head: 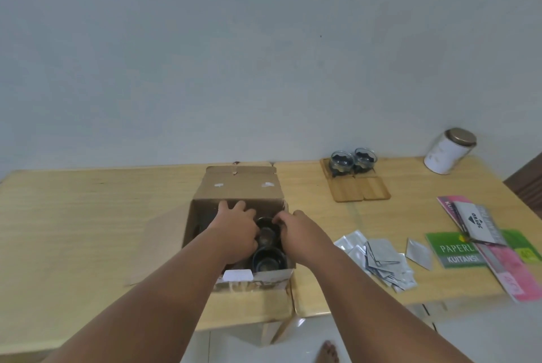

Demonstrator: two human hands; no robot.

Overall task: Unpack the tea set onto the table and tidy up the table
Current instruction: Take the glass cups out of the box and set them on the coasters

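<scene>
An open cardboard box [238, 186] stands on the wooden table [88, 230], its far flap folded back. Two dark round tea cups show inside: one [267, 233] between my hands, another [269, 259] nearer to me. My left hand [236, 226] reaches into the box with straight fingers spread against the far wall, its thumb beside the farther cup. My right hand [294, 229] comes in from the right, and its curled fingers pinch that cup's rim. The rest of the box's inside is hidden by my arms.
At the back right a wooden tray [365, 190] carries two glass cups [352, 160]. A white tin [446, 152] stands further right. Silver sachets [379, 260] and a pile of green, pink and white booklets [481, 239] lie on the right table. A bare foot [328, 352] shows below.
</scene>
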